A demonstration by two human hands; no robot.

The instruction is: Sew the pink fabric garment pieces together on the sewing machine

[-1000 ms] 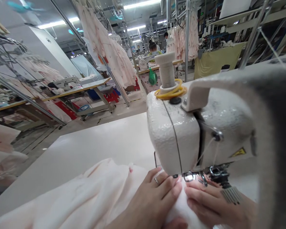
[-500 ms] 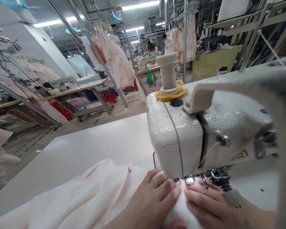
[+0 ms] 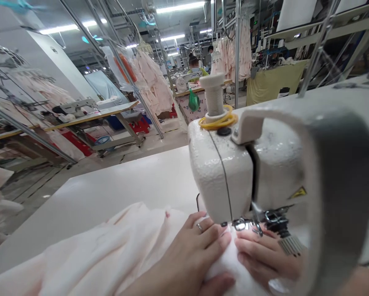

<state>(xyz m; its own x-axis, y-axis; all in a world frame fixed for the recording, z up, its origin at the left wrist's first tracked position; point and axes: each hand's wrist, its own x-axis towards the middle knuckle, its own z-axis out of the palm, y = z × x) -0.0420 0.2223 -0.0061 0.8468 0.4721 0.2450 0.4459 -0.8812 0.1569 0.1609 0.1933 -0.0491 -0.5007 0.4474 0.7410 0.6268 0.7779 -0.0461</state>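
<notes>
Pale pink cloth (image 3: 88, 250) lies bunched across the white table and runs under the head of a white sewing machine (image 3: 215, 172). Left of the needle area, my left hand (image 3: 190, 246), with a ring on one finger, presses flat on the cloth; its thumb is apart from the fingers. My right hand (image 3: 264, 250) rests on the cloth on the other side, fingers stretched toward the presser foot (image 3: 240, 224). The machine's metal parts cover some of its fingertips, and its thumb is hidden. A small lamp lights the cloth between both hands.
A thread spool (image 3: 214, 96) with yellow bands round its base stands on the machine. A grey curved bar (image 3: 335, 185) blurs the near right. Beyond the white tabletop (image 3: 125, 181) are hanging pink garments (image 3: 155, 86), another sewing table (image 3: 92, 117) and people at work.
My view has shifted slightly, so the grey bar now crosses more of the right side. Both hands stay on the cloth beside the needle area, in nearly the same pose.
</notes>
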